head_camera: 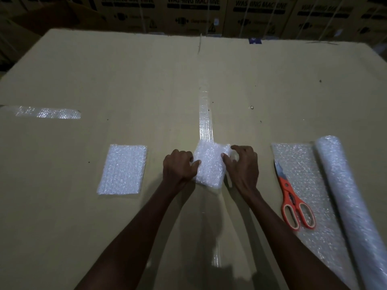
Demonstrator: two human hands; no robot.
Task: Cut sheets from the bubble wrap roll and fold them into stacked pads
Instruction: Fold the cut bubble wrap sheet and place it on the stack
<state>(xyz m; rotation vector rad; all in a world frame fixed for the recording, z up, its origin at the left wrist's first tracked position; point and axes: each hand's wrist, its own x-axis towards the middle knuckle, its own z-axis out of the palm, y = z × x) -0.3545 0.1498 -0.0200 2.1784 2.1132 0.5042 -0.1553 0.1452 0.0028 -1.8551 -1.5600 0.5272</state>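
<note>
Hands, left (180, 165) and right (243, 164), grip folded pad's (209, 166) side edges.

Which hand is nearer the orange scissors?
Right. The right hand grips the folded pad just left of the scissors; the left hand is on the pad's far side.

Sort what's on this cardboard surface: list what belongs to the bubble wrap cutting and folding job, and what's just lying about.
Belongs to the job:
- folded pad, gripped by left hand and right hand
- finished pad, lying apart at left
- bubble wrap roll, with its unrolled sheet
- orange scissors, resting on that sheet

Just lying about:
- tape strips on the cardboard
- washing machine boxes behind
</note>
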